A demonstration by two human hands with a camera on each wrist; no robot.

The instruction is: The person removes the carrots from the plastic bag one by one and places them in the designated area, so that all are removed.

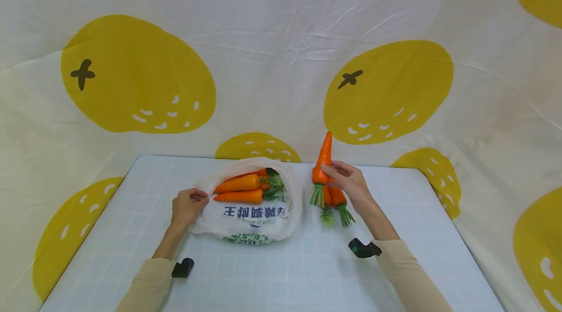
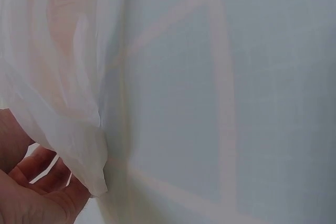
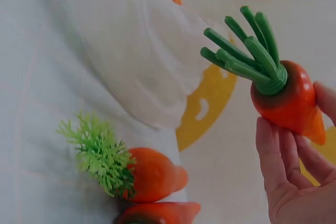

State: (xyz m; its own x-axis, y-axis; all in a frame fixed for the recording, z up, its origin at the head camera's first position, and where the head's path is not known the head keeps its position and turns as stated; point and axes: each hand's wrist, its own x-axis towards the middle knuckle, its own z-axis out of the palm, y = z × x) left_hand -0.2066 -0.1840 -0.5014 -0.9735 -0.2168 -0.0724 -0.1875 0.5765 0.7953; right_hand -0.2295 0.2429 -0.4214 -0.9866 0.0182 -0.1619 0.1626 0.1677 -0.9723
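A white plastic bag [image 1: 259, 229] with blue lettering and green leaf print lies on the table, its mouth showing several orange carrots [image 1: 239, 197] with green tops. At the bag's left end, my left hand [image 1: 189, 206] pinches the plastic; the left wrist view shows the bag's edge [image 2: 84, 166] at the fingers. My right hand [image 1: 352, 186] holds up a carrot [image 3: 286, 100] with thick green stems, its tip pointing up and away. Beneath that hand, two more carrots lie on the table, one with feathery leaves [image 3: 102, 153], the other with green stalks [image 1: 346, 215].
The table [image 1: 263, 282] wears a pale checked cover. Behind it hangs a white cloth [image 1: 272, 83] printed with large yellow fruit. Each wrist carries a small black camera, one by the left sleeve [image 1: 149, 278].
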